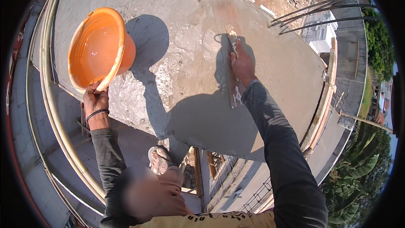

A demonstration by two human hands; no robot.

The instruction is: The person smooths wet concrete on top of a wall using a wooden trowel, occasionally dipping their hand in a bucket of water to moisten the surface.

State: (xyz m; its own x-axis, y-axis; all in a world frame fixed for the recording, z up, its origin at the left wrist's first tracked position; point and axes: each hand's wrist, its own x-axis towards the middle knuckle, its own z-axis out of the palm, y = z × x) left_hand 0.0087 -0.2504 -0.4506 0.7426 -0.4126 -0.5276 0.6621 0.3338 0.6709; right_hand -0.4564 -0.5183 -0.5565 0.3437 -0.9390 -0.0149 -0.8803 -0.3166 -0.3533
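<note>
My left hand, with a dark band at its wrist, is closed on the near rim of an orange bucket. The bucket is tilted, and cloudy water shows inside it. My right hand is wrapped round the handle of a long, flat finishing trowel. Its blade lies on the wet grey concrete slab. The concrete looks smooth around the trowel and rougher near the slab's left front edge. Shadows of the bucket and of my upper body fall across it.
Long bamboo poles run along the left side. Bent steel bars stick out at the far right edge. Timber formwork borders the slab on the right. My sandalled foot is below the front edge, beside openings that drop to a lower level.
</note>
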